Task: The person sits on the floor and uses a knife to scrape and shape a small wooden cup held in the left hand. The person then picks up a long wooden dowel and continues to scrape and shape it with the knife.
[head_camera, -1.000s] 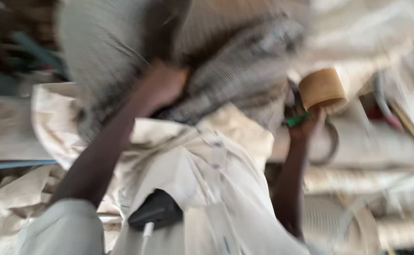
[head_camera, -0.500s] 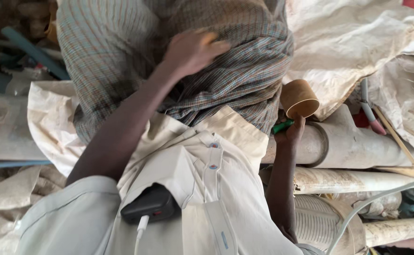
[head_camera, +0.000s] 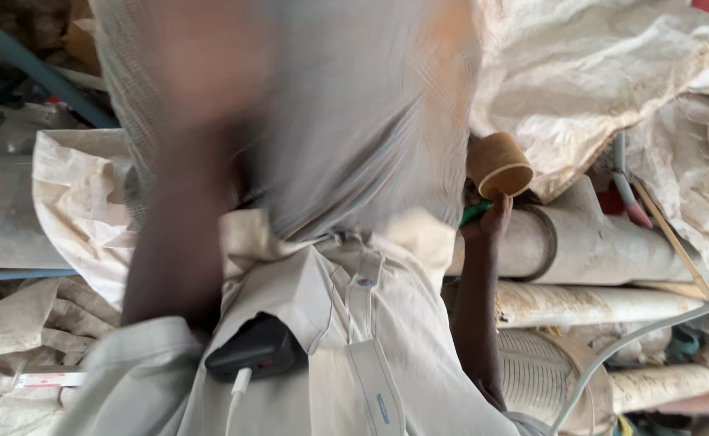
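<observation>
A: Item one, far left?
B: Pale woven sack [head_camera: 71, 194], creased, lying over grey pipes; a teal pipe [head_camera: 43, 73] sits farther back in the corner.

A: Next along?
B: Left arm, raised up the frame, heavily blurred. The left hand [head_camera: 209, 64] is a smear against the striped grey cloth [head_camera: 354, 121]; whether it grips the cloth or only touches it, I cannot tell.

A: The cloth itself?
B: Fine-striped grey fabric, filling the upper centre and hanging down to the person's pale shirt [head_camera: 346, 339]. A black device [head_camera: 257, 349] with a white cable plugged in sits in the shirt's chest pocket, near the bottom.

A: Right of centre?
B: Right hand [head_camera: 490, 222], raised, fingers closed around a brown cardboard tube [head_camera: 500, 165]. The tube is short, tilted, its open end facing down and right. A small green object [head_camera: 475, 213] shows in the same hand, just under the tube; its kind is unclear.

A: The hands in relation to each other?
B: Well apart, the cloth between them.

A: Far right?
B: Large dusty white pipes [head_camera: 597, 242] stacked lengthwise, a ribbed drum [head_camera: 548, 371] below, more pale sacking [head_camera: 613, 73] heaped above, a thin grey hose [head_camera: 645, 335] curving across.
</observation>
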